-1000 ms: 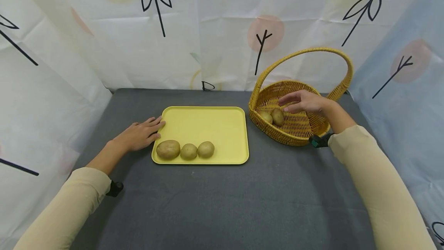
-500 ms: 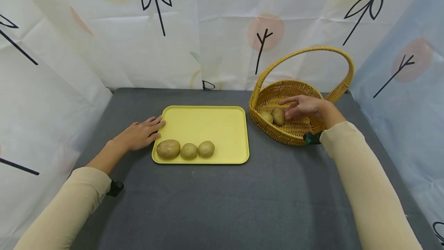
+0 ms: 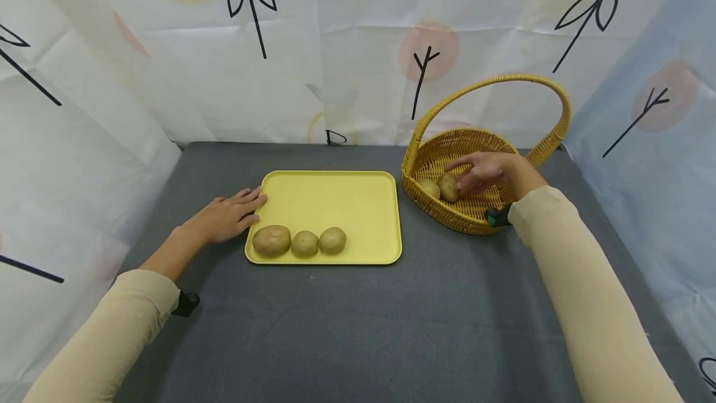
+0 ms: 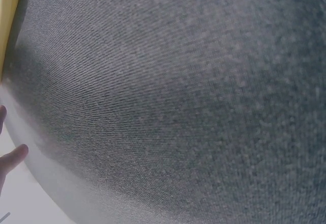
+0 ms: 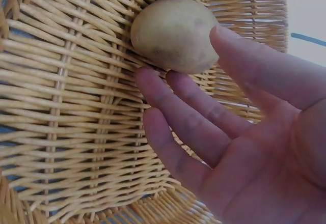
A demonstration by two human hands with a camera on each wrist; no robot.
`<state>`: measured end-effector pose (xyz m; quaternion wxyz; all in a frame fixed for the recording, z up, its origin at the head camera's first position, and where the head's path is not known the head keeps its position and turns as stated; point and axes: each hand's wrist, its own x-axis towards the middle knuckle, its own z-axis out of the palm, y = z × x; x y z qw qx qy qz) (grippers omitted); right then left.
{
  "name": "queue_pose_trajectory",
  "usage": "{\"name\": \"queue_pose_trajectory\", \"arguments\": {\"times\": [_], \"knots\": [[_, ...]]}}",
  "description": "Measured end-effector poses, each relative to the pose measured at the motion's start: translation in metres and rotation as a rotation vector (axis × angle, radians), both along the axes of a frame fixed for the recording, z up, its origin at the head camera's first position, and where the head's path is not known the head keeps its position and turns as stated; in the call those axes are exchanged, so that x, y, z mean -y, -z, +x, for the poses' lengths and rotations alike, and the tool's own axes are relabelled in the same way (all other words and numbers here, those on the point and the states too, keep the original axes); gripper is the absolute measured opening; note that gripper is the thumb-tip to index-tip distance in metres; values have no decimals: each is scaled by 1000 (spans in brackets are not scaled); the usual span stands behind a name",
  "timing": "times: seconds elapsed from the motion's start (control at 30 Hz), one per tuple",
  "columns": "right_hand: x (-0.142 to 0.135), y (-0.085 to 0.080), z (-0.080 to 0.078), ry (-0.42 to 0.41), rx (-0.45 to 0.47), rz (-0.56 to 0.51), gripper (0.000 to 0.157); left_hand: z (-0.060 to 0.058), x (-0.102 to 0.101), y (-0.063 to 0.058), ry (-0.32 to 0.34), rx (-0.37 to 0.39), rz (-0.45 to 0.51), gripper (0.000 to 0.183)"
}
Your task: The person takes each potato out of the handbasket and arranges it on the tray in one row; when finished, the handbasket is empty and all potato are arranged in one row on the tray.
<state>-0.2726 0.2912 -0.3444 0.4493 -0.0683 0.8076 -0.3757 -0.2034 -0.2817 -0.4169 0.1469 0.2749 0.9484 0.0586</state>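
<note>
Tan-brown rounded potatoes [image 3: 304,244]: three in a row along the near edge of a yellow, smooth rectangular tray [image 3: 330,204] on the grey cloth-covered worktop [image 3: 358,328]; two more in the basket.
Left hand [image 3: 224,217]: fingers outstretched at the tray's left rim; an uneven push might slide the tray and set the row rolling.
Right hand [image 3: 485,171]: fingers parted, slightly bent, around one side of a brown oval potato [image 3: 448,188], not closed on it; a shallow pinch could let it slip into its neighbour.
Golden-brown woven wicker basket [image 3: 458,222]: a wrist catching its rim or arched handle might tip it.
White printed cloth backdrop [image 3: 363,79]: no readable brand or label; one black D-like mark, probably pattern.
</note>
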Motion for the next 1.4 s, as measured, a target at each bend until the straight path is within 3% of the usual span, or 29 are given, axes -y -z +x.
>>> {"name": "queue_pose_trajectory", "arguments": {"times": [0.67, 1.07, 1.27, 1.4], "knots": [[8, 10, -3, 9, -12, 74, 74, -1, 1, 1, -9, 9, 14, 58], [8, 9, 0, -4, -41, 64, 60, -1, 2, 1, -2, 7, 16, 58], [9, 2, 2, -31, -59, 7, 52, -1, 1, 2, 0, 1, 15, 57], [9, -12, 7, -69, -121, -33, 51, -1, 0, 2, -1, -2, 19, 57]]}}
